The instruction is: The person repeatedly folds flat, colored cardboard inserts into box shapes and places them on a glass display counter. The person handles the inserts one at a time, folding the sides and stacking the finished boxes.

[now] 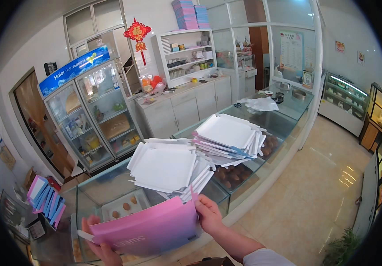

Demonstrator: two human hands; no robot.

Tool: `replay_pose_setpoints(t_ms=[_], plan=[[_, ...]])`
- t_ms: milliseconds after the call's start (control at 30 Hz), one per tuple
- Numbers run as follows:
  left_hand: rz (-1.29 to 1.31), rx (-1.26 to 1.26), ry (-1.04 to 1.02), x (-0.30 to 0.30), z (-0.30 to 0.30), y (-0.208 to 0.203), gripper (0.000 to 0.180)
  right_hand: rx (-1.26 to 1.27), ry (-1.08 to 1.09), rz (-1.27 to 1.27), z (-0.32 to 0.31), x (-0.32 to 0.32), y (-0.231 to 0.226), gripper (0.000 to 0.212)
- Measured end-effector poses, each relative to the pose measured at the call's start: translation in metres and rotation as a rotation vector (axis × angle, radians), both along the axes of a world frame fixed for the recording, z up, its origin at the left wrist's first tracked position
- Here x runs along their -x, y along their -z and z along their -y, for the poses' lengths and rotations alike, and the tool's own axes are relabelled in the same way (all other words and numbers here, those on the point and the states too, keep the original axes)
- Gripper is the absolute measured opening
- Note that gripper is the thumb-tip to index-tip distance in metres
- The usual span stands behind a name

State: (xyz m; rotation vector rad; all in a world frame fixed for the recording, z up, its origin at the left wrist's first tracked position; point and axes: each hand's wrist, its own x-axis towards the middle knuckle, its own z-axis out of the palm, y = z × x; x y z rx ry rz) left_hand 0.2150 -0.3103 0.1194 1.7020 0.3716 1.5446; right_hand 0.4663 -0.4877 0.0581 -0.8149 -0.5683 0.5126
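Note:
Between my two hands is a cardboard box blank (149,224), pink fading to blue, tilted up over the near end of the glass counter. My left hand (100,241) grips its left end beside a white flap, slightly blurred. On the other end, my right hand (208,213) pinches the corner by a narrow upright pink flap. Just beyond lies a pile of partly folded box trays (162,166), white inside faces up. Farther right sits a second stack of box trays (226,131), with pink and blue edges showing.
Under the glass counter (84,190) are a white tray with brown baked pieces and more dark pieces. Folded pink-blue boxes (47,201) are heaped at left. Scissors (237,105) and white sheets (262,104) lie at the counter's far end. A glass-door fridge (91,106) stands behind.

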Motion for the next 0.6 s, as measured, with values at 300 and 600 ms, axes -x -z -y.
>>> replay_pose_setpoints(t_ms=[300, 600], plan=[[-0.198, 0.469, 0.428, 0.018, 0.122, 0.088, 0.101, 0.125, 0.048, 0.502, 0.143, 0.008, 0.056, 0.049], [-0.254, 0.672, -0.350, 0.057, 0.327, 0.148, 0.058, 0.618, -0.309, 0.522, 0.266, 0.059, 0.044, 0.049]])
